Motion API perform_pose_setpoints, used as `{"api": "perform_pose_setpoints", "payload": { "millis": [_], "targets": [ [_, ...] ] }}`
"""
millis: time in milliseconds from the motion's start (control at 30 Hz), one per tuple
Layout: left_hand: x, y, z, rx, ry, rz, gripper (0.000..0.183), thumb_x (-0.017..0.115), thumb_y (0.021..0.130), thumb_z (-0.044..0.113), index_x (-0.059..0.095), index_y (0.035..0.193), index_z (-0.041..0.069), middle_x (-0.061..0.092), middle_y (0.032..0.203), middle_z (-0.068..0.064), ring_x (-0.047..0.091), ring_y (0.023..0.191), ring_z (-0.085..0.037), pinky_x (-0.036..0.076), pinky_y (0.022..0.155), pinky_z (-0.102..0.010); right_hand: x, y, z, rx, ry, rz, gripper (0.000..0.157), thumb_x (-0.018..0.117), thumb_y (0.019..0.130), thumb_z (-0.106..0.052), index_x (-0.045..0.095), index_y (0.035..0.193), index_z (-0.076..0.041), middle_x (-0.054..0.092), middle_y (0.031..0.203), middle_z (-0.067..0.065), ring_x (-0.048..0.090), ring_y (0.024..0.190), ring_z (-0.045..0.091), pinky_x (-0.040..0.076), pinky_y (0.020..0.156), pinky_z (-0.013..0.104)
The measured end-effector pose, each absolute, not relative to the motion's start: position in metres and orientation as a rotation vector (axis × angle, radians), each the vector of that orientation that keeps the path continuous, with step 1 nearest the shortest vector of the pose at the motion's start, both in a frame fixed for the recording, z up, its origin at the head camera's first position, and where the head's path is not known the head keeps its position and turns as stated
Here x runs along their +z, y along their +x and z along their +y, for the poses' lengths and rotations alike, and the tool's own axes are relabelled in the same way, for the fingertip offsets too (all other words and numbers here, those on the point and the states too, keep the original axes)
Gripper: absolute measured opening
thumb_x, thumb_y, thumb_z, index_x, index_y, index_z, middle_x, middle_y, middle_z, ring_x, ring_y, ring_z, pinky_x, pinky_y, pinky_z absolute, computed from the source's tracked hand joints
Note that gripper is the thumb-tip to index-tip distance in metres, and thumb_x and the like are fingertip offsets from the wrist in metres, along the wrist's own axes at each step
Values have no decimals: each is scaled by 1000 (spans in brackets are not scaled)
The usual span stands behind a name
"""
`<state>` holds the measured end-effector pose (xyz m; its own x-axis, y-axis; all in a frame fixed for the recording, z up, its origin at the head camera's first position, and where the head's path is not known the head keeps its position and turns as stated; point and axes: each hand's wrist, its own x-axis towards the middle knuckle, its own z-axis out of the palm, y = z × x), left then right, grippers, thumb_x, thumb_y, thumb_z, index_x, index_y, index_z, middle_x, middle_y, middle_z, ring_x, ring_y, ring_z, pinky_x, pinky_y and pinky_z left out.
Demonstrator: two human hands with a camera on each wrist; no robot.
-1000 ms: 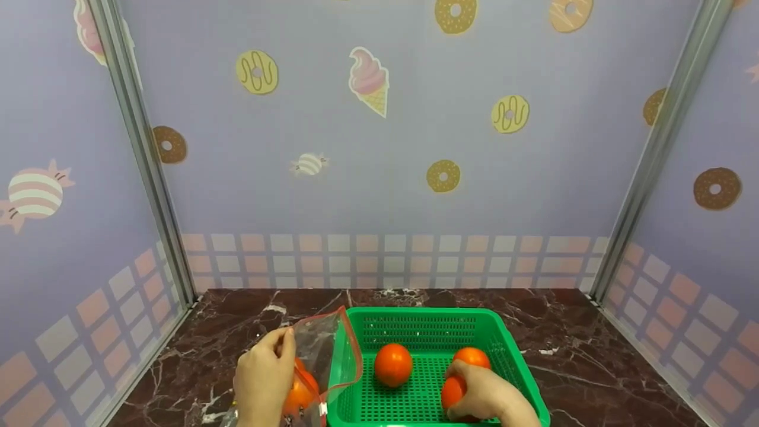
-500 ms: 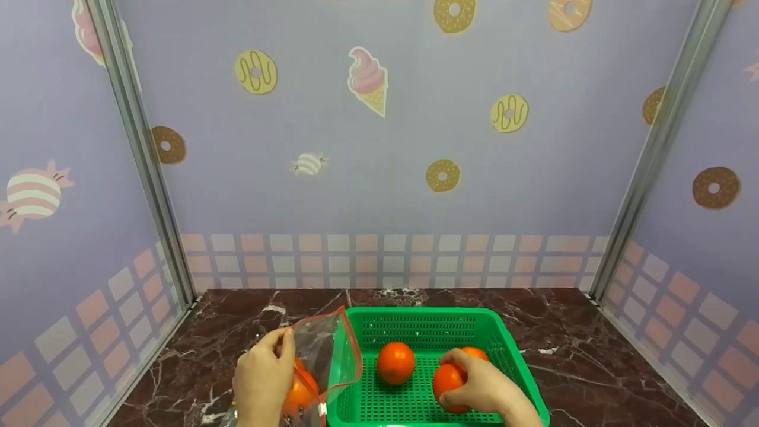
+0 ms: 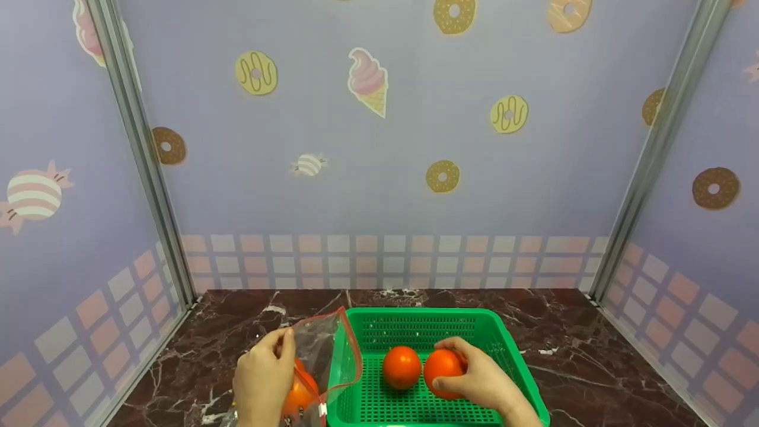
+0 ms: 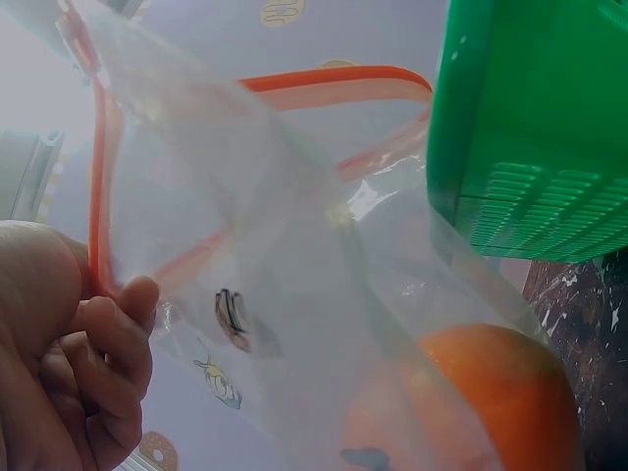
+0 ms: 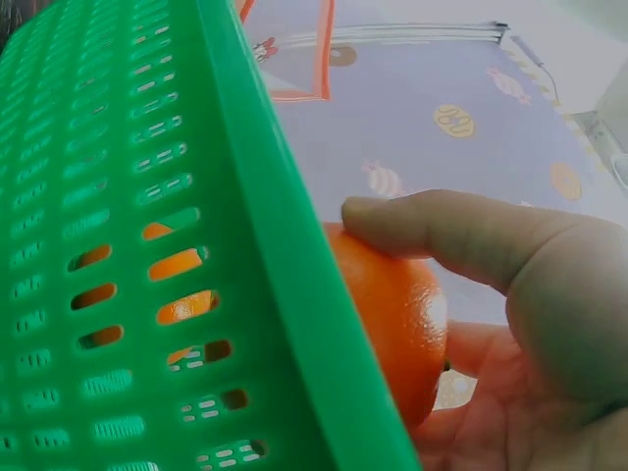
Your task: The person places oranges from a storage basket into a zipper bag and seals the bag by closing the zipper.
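My left hand (image 3: pixel 265 378) pinches the red-trimmed edge of a clear zip bag (image 3: pixel 320 341), its mouth spread beside the green basket. Inside the bag sits at least one orange (image 3: pixel 300 396), also visible through the plastic as a large orange (image 4: pixel 505 388) in the left wrist view. My right hand (image 3: pixel 483 379) grips an orange (image 3: pixel 442 372) over the basket, thumb on the near side and fingers behind. The right wrist view shows the thumb across the top of that held orange (image 5: pixel 397 324). Another orange (image 3: pixel 401 367) lies in the basket, just left of the held one.
The green plastic basket (image 3: pixel 427 312) with slotted walls stands at the table's front, its left rim right against the bag's mouth. Dark red marbled tabletop (image 3: pixel 599 367) surrounds it. Patterned panels (image 3: pixel 379 207) with metal corner posts close off the back and sides.
My right hand has moved left and away from me with the orange. The loose orange has shifted slightly right, and the one behind the hand is now hidden. My left hand stays put.
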<state>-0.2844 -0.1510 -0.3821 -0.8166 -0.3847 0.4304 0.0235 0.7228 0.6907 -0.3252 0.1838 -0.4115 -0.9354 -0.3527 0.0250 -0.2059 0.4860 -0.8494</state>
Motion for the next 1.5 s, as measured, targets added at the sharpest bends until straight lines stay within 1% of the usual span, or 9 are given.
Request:
{"api": "perform_pose_setpoints", "payload": {
  "millis": [233, 367, 500, 600, 733, 833, 1167, 1500],
  "targets": [
    [-381, -285, -151, -959, 287, -2358, 28, 54, 94, 30, 71, 103, 9, 48, 52, 2, 36, 40, -14, 28, 40, -27, -410, -326, 179, -1579, -482, 2548, 59, 76, 76, -34, 50, 128, -23, 51, 124, 15, 58, 96, 25, 52, 69, 38],
    [-381, -284, -152, -943, 296, -2363, 28, 54, 94, 31, 71, 102, 11, 49, 54, 3, 39, 43, -13, 31, 43, -29, -411, -326, 174, -1646, -474, 2575, 60, 76, 76, -36, 50, 128, -25, 51, 124, 15, 58, 98, 26, 53, 69, 37],
    [-381, -284, -152, -923, 294, -2340, 27, 55, 93, 32, 72, 100, 12, 54, 58, 4, 43, 46, -14, 35, 45, -30, -410, -326, 169, -1725, -474, 2581, 60, 76, 77, -36, 49, 130, -25, 52, 123, 16, 58, 100, 26, 53, 71, 38],
    [-382, -284, -152, -925, 286, -2327, 27, 55, 93, 31, 72, 99, 11, 56, 58, 3, 42, 43, -13, 35, 42, -28, -411, -325, 164, -1800, -468, 2567, 61, 76, 77, -35, 48, 131, -25, 52, 124, 16, 58, 103, 27, 52, 73, 40],
    [-383, -284, -152, -922, 273, -2323, 26, 55, 94, 28, 72, 99, 9, 54, 56, 3, 39, 41, -12, 32, 40, -26, -413, -324, 155, -1907, -460, 2507, 61, 76, 78, -33, 48, 131, -27, 51, 127, 15, 56, 107, 28, 52, 76, 41],
    [-384, -285, -152, -903, 272, -2313, 25, 57, 93, 28, 72, 97, 9, 53, 56, 3, 39, 42, -13, 32, 41, -27, -415, -324, 148, -1950, -472, 2473, 61, 76, 78, -33, 48, 131, -28, 49, 129, 15, 55, 109, 29, 52, 78, 40],
    [-383, -286, -151, -923, 290, -2334, 25, 56, 93, 32, 72, 97, 13, 56, 59, 4, 43, 45, -13, 34, 44, -28, -415, -321, 128, -2051, -517, 2445, 60, 75, 79, -31, 47, 133, -29, 50, 132, 13, 56, 107, 26, 52, 79, 39],
    [-383, -286, -151, -915, 290, -2330, 26, 56, 93, 31, 73, 97, 11, 53, 57, 4, 42, 44, -14, 34, 44, -28, -413, -323, 97, -2091, -579, 2388, 59, 74, 80, -29, 47, 132, -30, 50, 131, 12, 57, 106, 25, 51, 80, 39]
  ]
}}
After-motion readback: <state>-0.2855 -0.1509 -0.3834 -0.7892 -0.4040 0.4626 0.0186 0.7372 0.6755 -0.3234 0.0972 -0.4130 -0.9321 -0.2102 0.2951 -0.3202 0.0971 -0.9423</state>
